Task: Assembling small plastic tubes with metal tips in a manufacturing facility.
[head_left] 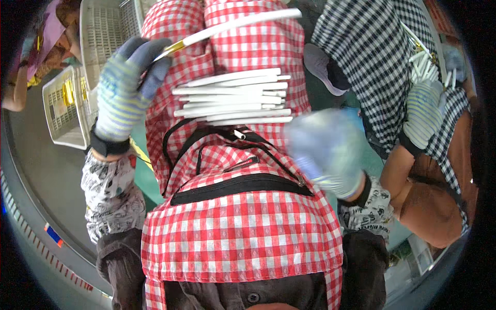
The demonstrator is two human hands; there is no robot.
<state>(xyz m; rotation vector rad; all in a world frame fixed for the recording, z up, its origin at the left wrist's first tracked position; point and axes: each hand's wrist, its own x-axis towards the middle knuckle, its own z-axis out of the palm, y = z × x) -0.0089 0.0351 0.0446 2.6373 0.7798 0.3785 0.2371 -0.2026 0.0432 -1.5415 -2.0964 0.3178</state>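
Observation:
My left hand, in a striped grey-blue glove, is closed on one end of a long white stick. A gold band shows on the stick beside my fingers, and its far end points up and to the right. Several shorter white sticks lie side by side in a pile across my lap, on a red-and-white checked apron. One more short white piece lies in a fold nearer to me. My right hand, gloved too, is smeared by motion just right of the pile; its fingers cannot be made out.
Pale plastic baskets stand at the upper left, and a smaller basket there holds gold strips. On the right a co-worker's gloved hand is at a bunch of white sticks over black-and-white checked cloth. Another person sits far left.

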